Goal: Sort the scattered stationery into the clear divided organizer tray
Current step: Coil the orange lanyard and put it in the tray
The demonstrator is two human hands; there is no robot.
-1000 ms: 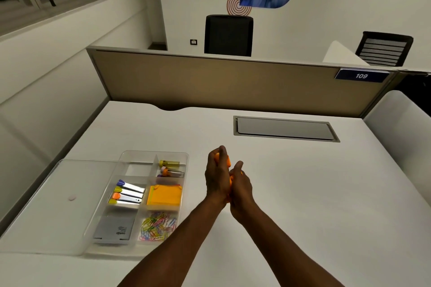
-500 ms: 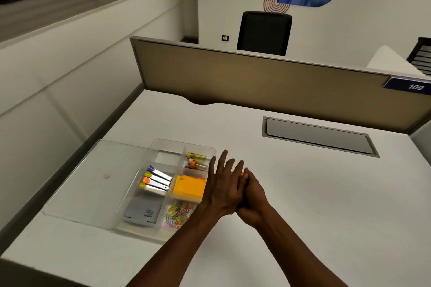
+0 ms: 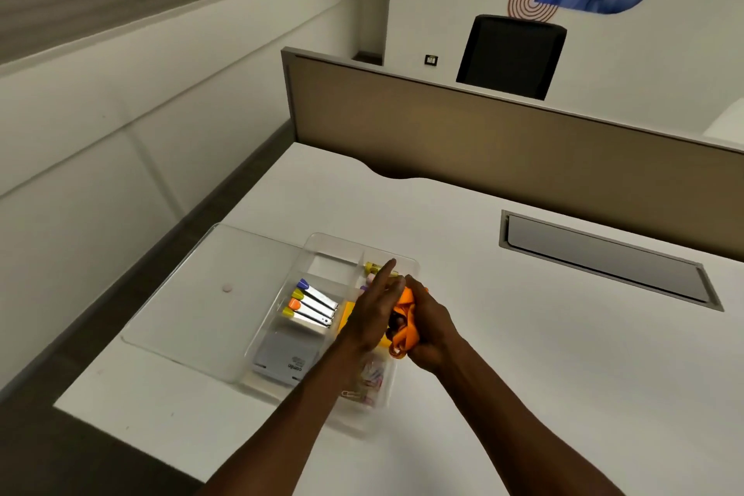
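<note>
The clear divided organizer tray (image 3: 322, 244) lies on the white desk at lower left. Its compartments hold several capped highlighters (image 3: 312, 304), a grey case (image 3: 284, 360), coloured paper clips (image 3: 368, 374), an orange pad largely hidden by my hands, and small items at the back. My right hand (image 3: 428, 324) grips a crumpled orange strap-like thing (image 3: 404, 320) above the tray's right side. My left hand (image 3: 372, 308) lies against it with fingers straight, covering part of the tray.
The tray's clear lid (image 3: 193, 298) lies flat to its left, near the desk's left edge. A tan partition (image 3: 523, 149) borders the desk's far side, with a grey cable hatch (image 3: 604, 260) set in the desk. A black chair (image 3: 509, 54) stands behind.
My view has swung left and closer. Both hands moved left over the tray, and the orange thing shows more between them.
</note>
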